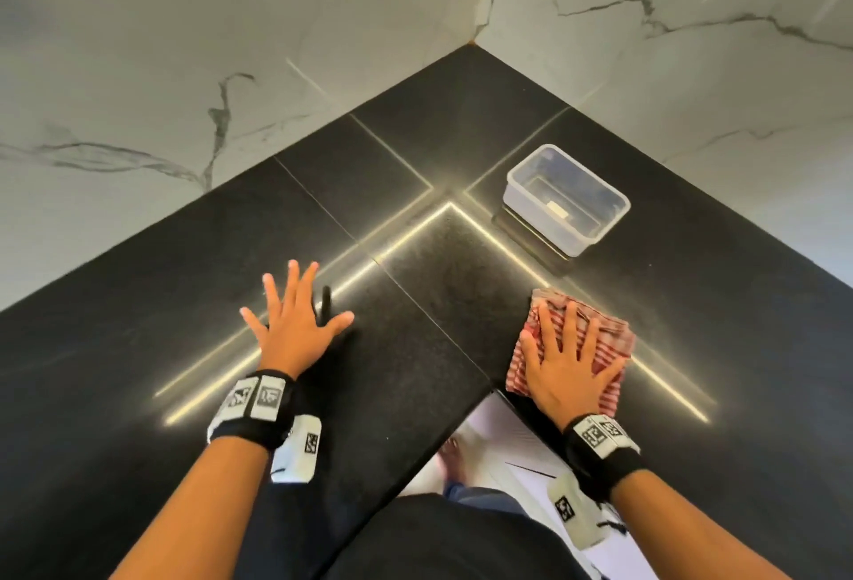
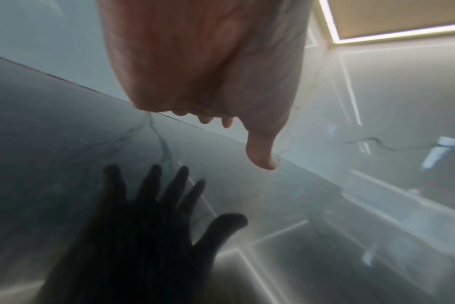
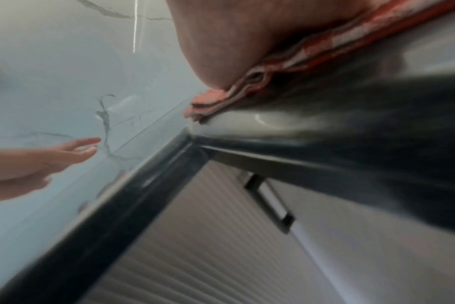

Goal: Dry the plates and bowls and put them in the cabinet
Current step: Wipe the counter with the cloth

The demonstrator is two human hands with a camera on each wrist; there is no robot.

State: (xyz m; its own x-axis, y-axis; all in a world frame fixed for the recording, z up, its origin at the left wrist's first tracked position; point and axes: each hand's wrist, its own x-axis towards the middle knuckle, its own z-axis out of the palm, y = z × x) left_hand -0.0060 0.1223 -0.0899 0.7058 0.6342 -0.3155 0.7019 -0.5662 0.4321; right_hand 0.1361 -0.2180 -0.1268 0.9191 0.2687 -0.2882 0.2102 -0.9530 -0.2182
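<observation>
A folded red-and-white striped cloth [image 1: 604, 339] lies on the black corner countertop [image 1: 415, 154] near its front edge. My right hand [image 1: 563, 358] lies flat on the cloth with straight, spread fingers; the right wrist view shows the palm [image 3: 234, 41] on the cloth's folded edge [image 3: 247, 90]. My left hand [image 1: 293, 316] is spread flat, fingers straight, over bare countertop to the left and holds nothing. In the left wrist view that hand [image 2: 216, 78] hovers just above its dark reflection [image 2: 148, 216]. No plates or bowls are in view.
An empty clear plastic container [image 1: 567, 198] stands on the counter behind the cloth, toward the right wall. White marble walls [image 1: 184, 48] meet in the corner. Below the counter edge is a ribbed cabinet front with a handle [image 3: 270, 203].
</observation>
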